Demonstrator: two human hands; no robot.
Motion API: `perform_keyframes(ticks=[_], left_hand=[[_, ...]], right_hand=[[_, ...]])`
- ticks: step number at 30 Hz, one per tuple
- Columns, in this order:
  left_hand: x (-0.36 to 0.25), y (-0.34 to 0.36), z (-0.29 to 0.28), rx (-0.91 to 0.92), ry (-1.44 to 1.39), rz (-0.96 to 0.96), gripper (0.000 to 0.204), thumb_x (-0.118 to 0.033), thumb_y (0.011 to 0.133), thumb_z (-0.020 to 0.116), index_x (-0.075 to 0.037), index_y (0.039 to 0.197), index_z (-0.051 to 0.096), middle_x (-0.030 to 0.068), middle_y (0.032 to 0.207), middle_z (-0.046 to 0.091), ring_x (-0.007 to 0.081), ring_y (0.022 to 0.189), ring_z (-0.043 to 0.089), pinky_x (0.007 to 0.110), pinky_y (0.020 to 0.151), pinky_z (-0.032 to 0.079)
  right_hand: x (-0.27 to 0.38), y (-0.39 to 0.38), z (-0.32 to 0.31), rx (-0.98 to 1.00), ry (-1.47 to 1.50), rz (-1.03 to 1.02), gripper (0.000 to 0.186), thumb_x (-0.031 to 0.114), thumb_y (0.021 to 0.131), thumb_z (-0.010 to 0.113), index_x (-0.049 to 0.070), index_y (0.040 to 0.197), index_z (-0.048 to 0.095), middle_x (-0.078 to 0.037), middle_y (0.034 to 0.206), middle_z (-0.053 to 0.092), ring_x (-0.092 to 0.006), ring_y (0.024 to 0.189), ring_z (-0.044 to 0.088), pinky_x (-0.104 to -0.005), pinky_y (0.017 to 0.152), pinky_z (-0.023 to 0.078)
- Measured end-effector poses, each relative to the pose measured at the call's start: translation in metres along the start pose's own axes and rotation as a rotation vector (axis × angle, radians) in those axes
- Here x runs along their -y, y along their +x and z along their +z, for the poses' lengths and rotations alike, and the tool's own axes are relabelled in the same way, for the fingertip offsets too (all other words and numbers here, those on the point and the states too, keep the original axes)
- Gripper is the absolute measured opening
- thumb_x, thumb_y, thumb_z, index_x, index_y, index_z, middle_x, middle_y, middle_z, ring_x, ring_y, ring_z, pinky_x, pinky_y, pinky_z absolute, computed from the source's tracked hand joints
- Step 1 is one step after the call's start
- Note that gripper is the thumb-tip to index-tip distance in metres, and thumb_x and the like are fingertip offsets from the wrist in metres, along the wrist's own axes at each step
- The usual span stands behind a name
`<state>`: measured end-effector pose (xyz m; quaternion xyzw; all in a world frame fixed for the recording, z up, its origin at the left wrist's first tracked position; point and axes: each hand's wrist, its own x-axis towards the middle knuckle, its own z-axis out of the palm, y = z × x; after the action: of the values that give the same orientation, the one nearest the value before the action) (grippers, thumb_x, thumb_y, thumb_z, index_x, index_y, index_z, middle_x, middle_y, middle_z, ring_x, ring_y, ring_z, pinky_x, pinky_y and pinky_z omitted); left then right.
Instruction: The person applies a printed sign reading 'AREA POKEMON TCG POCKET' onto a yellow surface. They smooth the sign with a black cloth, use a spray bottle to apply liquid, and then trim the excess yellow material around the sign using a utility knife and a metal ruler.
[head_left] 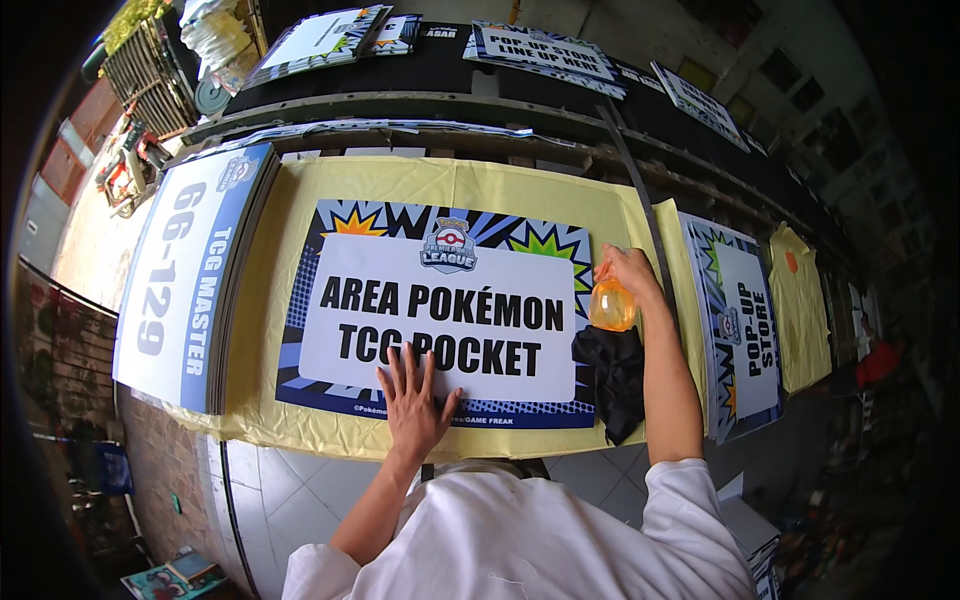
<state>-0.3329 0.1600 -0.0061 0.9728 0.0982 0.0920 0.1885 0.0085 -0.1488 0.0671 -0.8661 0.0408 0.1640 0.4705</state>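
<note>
A printed sign board (440, 275) with a white panel and a blue comic-style border lies flat on yellow sheeting (250, 400). My left hand (415, 405) rests on its lower middle, fingers spread, covering some of the lettering. At the board's right edge my right hand (628, 270) is closed around the top of an orange see-through spray bottle (612, 306). The bottle's nozzle is mostly hidden by the fingers. Just below the bottle, a crumpled black cloth (612, 380) overlaps the board's right edge.
A stack of blue-and-white boards (195, 270) stands at the left end. Another printed board (735, 325) lies to the right, beside a yellow cloth-like piece (798, 310). Further signs (545, 55) lie on a black surface behind a dark rail. A motorbike (133, 165) stands outside, far left.
</note>
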Motion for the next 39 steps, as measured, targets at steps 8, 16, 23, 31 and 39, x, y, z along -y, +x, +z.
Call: perform_keyframes(ticks=[8,16,23,31,39], left_hand=[[-0.001,-0.001,-0.001,-0.011,-0.035,-0.008,0.080,-0.053,0.099,0.063,-0.005,0.159,0.043,0.0273,0.170,0.024,0.0500,0.159,0.013,0.067,0.126,0.009],[0.000,0.000,0.001,-0.022,-0.044,-0.019,0.080,-0.052,0.098,0.064,-0.005,0.159,0.043,0.0260,0.170,0.024,0.0496,0.159,0.013,0.067,0.126,0.010],[0.000,-0.002,0.002,-0.050,-0.049,-0.026,0.077,-0.053,0.098,0.063,-0.005,0.156,0.048,0.0258,0.170,0.027,0.0487,0.159,0.016,0.066,0.126,0.010],[0.003,-0.002,0.006,-0.036,-0.090,-0.041,0.085,-0.055,0.100,0.059,0.001,0.161,0.037,0.0291,0.170,0.023,0.0497,0.159,0.011,0.065,0.127,0.008],[0.022,-0.018,-0.010,-0.426,-0.357,-0.077,0.078,-0.012,0.100,0.063,-0.002,0.166,0.024,0.0299,0.172,0.017,0.0533,0.159,0.009,0.066,0.126,0.010]], right_hand=[[0.032,0.018,0.003,-0.028,-0.079,-0.061,0.046,0.039,0.104,0.060,-0.005,0.091,0.069,-0.016,0.082,0.073,-0.0231,0.072,0.074,-0.0351,0.072,0.059],[0.052,-0.042,0.056,0.259,-0.128,-0.203,0.038,0.031,0.107,0.058,-0.004,0.114,0.072,-0.011,0.080,0.072,-0.0165,0.068,0.068,-0.0319,0.067,0.056],[0.027,-0.120,0.048,0.281,-0.163,-0.173,0.043,0.025,0.108,0.057,-0.001,0.141,0.064,-0.006,0.080,0.070,-0.0107,0.068,0.063,-0.0275,0.062,0.053],[0.019,-0.188,0.049,0.380,-0.282,-0.218,0.040,0.022,0.106,0.059,0.001,0.139,0.065,-0.010,0.081,0.072,-0.0136,0.075,0.069,-0.0312,0.071,0.056],[0.020,-0.254,0.057,0.509,-0.404,-0.302,0.039,0.023,0.104,0.061,0.000,0.135,0.066,-0.025,0.109,0.075,-0.0359,0.100,0.076,-0.0384,0.089,0.056]])
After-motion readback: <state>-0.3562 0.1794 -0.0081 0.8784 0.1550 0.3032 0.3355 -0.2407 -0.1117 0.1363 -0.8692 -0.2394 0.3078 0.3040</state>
